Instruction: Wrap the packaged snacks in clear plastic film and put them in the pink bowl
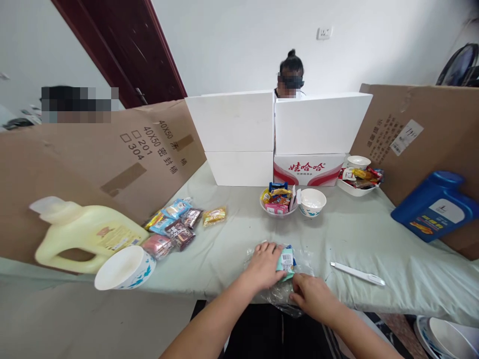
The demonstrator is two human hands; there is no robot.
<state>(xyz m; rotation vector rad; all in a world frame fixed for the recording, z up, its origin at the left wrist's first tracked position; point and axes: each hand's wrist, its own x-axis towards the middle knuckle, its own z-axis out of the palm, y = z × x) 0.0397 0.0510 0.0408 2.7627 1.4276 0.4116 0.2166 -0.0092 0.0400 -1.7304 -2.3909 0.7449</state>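
Observation:
At the near middle of the table lies a clear plastic bag (306,260) with a mint-green and blue snack packet (287,259) on or in it; I cannot tell which. My left hand (264,265) rests flat over the packet's left side, fingers stretched forward and thumb at its lower edge. Close to the packet's lower right corner is my right hand (311,295), its fingers curled and closed on the bag's near edge. Part of the bag hangs over the table edge. A white box cutter (357,274) lies to the right of my right hand.
Ahead stand a bowl of snacks (279,213) and a paper bowl (313,202). Leftward are several snack packets (179,234), another bowl (125,269) and a yellow jug (112,234). A blue bottle (436,207) leans at right. Boxes (239,134) wall the far side; two people sit beyond.

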